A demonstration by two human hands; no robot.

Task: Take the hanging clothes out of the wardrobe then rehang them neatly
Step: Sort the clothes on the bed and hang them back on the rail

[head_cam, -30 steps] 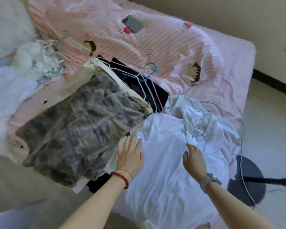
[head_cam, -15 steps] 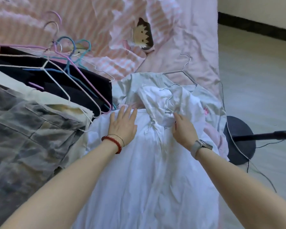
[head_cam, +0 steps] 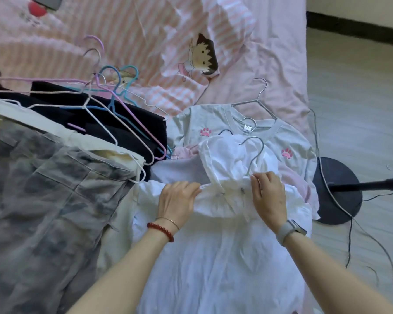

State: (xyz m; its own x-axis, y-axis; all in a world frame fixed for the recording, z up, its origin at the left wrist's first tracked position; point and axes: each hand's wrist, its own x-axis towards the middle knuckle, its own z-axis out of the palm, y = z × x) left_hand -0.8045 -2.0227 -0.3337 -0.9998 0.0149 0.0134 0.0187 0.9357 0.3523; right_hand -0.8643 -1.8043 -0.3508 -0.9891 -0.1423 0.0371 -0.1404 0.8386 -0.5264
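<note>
Both hands moved up, left hand (head_cam: 177, 200) and right hand (head_cam: 268, 193) gripping white shirt (head_cam: 213, 257).

Two bare forearms enter from the lower edge; no sleeves visible. The left hand (head_cam: 176, 201) carries at the wrist a red beaded bracelet (head_cam: 161, 231) and, just beside it toward the hand, a thin gold-coloured bangle (head_cam: 168, 220). The right hand (head_cam: 269, 199) carries a wristwatch with pale grey strap (head_cam: 285, 231) and a dark rectangular face, edge-on.
</note>
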